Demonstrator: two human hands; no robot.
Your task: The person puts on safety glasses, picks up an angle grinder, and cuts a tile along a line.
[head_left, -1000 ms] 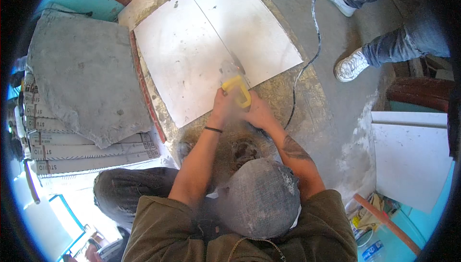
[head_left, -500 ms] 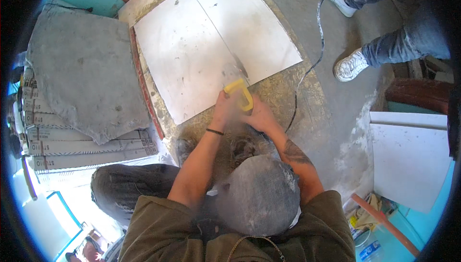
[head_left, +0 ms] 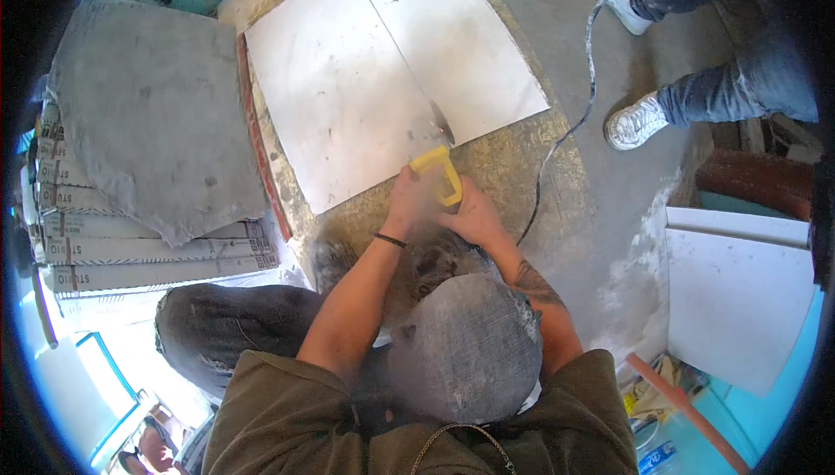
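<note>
A yellow handheld power cutter (head_left: 445,170) is held between my two hands at the near edge of a large white tile (head_left: 326,101). Its dark blade (head_left: 443,123) stands at the near end of a thin dark straight line running across the tile. My left hand (head_left: 409,203) is closed round the cutter's left side, its wrist wearing a dark band. Closed on the right side is my right hand (head_left: 476,214). Haze blurs the cutter's body and hides some fingers.
A black cable (head_left: 544,166) curves over the floor right of the tile. Another person's white shoes (head_left: 637,121) stand beyond it. A grey slab (head_left: 156,110) lies on stacked boxes (head_left: 161,250) at left. White panels (head_left: 735,297) lean at right.
The cutter has drawn slightly toward me along the line, with both hands still on it. More of the blade shows past the tile's near edge. The cable has shifted a little.
</note>
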